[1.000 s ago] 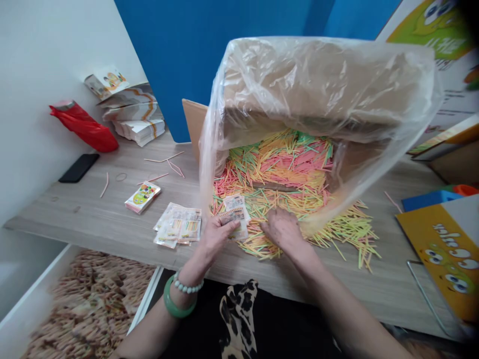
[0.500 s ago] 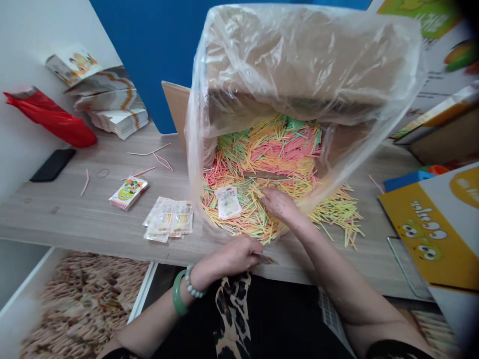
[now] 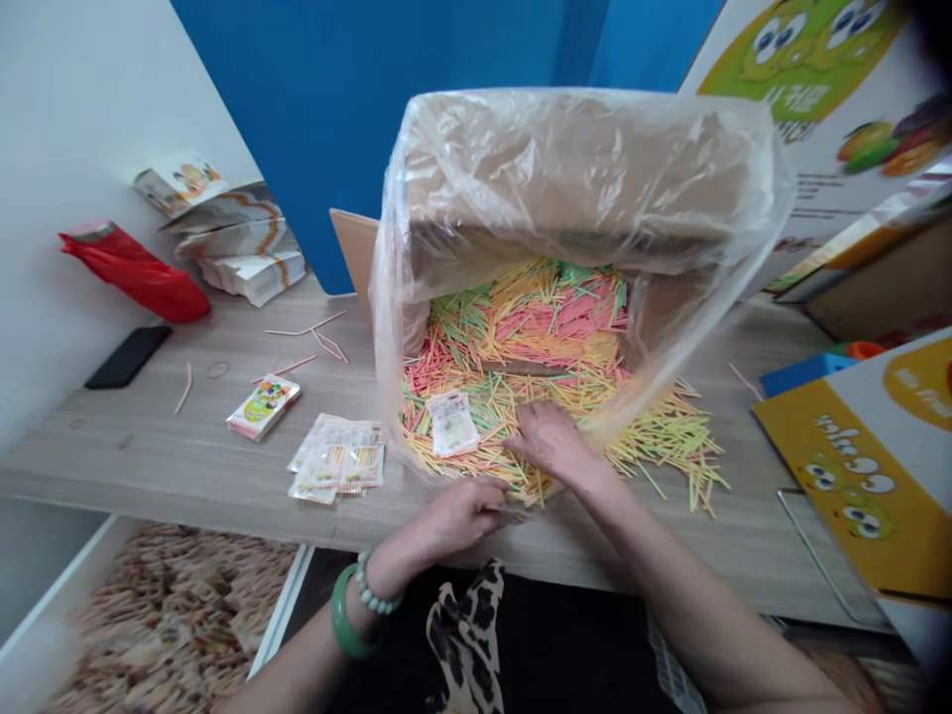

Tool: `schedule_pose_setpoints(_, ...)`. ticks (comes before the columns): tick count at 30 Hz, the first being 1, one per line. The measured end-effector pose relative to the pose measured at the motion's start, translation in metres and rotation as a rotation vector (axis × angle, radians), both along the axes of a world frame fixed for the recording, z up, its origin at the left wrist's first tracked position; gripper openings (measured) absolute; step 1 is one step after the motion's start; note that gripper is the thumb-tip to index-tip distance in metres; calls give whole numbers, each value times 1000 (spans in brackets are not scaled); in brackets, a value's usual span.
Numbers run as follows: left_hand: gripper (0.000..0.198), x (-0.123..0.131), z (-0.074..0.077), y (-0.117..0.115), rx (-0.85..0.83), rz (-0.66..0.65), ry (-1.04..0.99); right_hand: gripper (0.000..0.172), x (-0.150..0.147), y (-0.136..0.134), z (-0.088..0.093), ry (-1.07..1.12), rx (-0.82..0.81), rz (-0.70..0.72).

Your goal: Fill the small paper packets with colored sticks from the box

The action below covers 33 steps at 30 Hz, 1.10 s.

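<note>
Thin pink, yellow, orange and green sticks (image 3: 561,322) fill a carton lined with a clear plastic bag (image 3: 572,149) and spill out over its front. My right hand (image 3: 554,441) lies palm down on the sticks at the mouth of the bag, thumb apart from the fingers; no stick shows in its grasp. Close to the table's front edge, my left hand (image 3: 461,514) is closed on a small flat plastic sachet (image 3: 509,514), which is blurred and mostly hidden by the fingers. A printed sachet (image 3: 452,423) rests on the sticks to the left of my right hand.
Several filled sachets (image 3: 338,456) and a printed card stack (image 3: 264,405) lie on the left of the table (image 3: 200,466). Beyond are a black phone (image 3: 128,357) and a red bundle (image 3: 138,273). An open drawer (image 3: 178,615) sits below; a yellow-white box (image 3: 855,476) stands right.
The view has tilted up slightly. My right hand has changed from fingers drawn together on the sticks to lying flatter over them. My left hand still holds the sachet, nearer to the pile.
</note>
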<state>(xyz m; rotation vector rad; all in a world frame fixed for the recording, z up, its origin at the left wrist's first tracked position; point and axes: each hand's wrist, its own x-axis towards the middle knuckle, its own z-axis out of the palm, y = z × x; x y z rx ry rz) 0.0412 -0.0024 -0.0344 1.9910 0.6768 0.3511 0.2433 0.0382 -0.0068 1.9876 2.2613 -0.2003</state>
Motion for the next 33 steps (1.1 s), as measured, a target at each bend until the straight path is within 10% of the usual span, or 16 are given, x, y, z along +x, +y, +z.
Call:
schedule_pose_setpoints(11,19,-7,10,18,267,210,-157,32,-11,30,12,4,-231,-125)
schedule_pose_setpoints(19,12,-21,2,30,231,268,-278,19,29,-46,20,121,28,371)
schedule_pose_setpoints(24,15,-38,0,8,362,112,-124,15,38,-88,-9,22,218,483)
schedule_pose_setpoints(33,35,-37,-31,4,597,158,26,25,55,-33,8,10,554,299)
